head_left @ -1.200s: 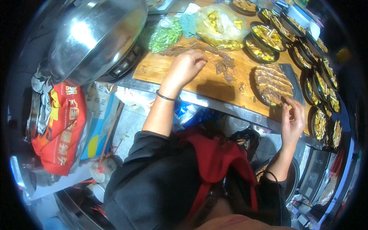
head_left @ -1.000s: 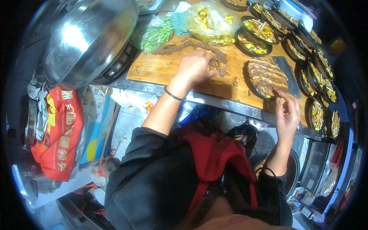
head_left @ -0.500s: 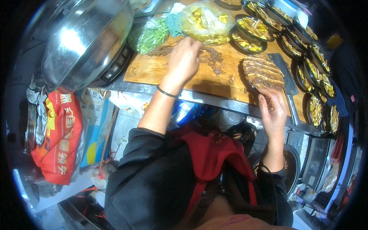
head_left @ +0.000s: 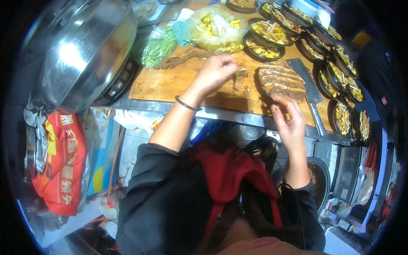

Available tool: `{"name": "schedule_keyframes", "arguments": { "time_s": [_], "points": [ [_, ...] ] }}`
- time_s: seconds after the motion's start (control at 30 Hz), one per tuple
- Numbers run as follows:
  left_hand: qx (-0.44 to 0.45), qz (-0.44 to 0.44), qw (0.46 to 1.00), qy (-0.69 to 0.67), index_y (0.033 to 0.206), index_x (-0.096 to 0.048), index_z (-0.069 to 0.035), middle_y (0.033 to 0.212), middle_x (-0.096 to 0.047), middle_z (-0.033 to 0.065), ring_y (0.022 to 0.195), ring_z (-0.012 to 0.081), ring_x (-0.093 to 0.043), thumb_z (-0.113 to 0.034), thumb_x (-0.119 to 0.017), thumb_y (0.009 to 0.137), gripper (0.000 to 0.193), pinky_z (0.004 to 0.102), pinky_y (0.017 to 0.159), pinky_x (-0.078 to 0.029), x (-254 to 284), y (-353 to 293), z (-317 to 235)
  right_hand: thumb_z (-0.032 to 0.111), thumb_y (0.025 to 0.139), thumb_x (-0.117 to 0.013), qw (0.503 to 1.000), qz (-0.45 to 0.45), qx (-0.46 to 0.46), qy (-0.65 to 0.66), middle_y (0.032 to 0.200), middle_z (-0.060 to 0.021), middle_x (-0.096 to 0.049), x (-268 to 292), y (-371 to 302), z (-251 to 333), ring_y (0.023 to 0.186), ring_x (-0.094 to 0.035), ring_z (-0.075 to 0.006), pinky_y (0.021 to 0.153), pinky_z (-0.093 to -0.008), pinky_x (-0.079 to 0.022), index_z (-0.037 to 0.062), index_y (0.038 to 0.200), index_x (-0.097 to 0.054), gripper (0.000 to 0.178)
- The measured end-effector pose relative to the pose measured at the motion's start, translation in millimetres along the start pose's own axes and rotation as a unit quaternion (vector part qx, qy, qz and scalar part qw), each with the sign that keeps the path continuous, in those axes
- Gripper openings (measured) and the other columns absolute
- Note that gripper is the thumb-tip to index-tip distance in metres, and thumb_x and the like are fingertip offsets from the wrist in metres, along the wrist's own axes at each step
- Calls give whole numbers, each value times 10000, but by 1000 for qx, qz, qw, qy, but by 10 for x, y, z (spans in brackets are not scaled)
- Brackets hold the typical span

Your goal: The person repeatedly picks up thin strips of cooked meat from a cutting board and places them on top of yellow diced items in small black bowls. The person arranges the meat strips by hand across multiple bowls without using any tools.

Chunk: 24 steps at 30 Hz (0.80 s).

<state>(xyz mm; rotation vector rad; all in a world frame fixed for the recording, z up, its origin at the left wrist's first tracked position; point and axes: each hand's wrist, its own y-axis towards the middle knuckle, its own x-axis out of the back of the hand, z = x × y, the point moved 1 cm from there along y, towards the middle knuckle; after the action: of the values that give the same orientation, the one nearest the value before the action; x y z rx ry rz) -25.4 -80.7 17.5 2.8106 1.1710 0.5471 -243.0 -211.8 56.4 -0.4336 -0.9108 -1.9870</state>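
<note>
My left hand [head_left: 216, 73] is closed over the middle of the wooden cutting board [head_left: 146, 87], fingers curled together. Whatever it may pinch is hidden; a small brown scrap [head_left: 241, 75] shows just beyond the fingertips. Brown meat slices [head_left: 180, 58] lie along the board's far side. My right hand [head_left: 290, 121] grips the near rim of a dark bowl heaped with overlapping slices of layered brown meat [head_left: 281, 80]. Right beside that bowl rests a cleaver [head_left: 305, 80], its handle toward me.
Several black bowls of yellow chunks and pale strips [head_left: 272, 32] crowd the far right. Bags of yellow chunks [head_left: 216, 27] and green vegetables [head_left: 158, 47] sit behind the board. A large steel pot [head_left: 87, 55] stands left. A red bag [head_left: 63, 163] hangs below it.
My left hand has moved right, closer to the meat-filled bowl. Meat that lay to its right on the board is mostly gone from there. My right hand stays at the bowl; the view has shifted slightly.
</note>
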Motion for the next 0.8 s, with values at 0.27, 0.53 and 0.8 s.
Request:
{"name": "schedule_keyframes", "arguments": {
  "time_s": [0.27,0.53,0.8],
  "points": [
    [91,107,936,-322,867,-618,-37,739,-638,52,626,96,-619,-239,-577,914,212,198,547,-492,-92,-32,-316,89,850,-663,987,10,-63,150,1106,-143,-615,-211,377,89,1006,-619,-179,878,-313,-504,25,1324,-451,523],
    [64,155,920,-355,1056,-530,-24,845,-631,83,726,140,-644,-29,-628,859,220,260,608,-552,-239,-108,-402,6,827,-672,951,42,-161,259,966,-56,-611,-231,460,100,883,-592,-111,802,-246,-494,6,1224,-521,424],
    [-48,-6,994,103,990,-639,-63,956,-641,79,881,231,-634,-96,-608,814,182,358,749,-521,46,-120,-150,13,862,-644,927,21,-136,348,928,-37,-625,-246,468,-35,798,-601,-90,684,-221,-499,5,1034,-581,183]
  ]
}}
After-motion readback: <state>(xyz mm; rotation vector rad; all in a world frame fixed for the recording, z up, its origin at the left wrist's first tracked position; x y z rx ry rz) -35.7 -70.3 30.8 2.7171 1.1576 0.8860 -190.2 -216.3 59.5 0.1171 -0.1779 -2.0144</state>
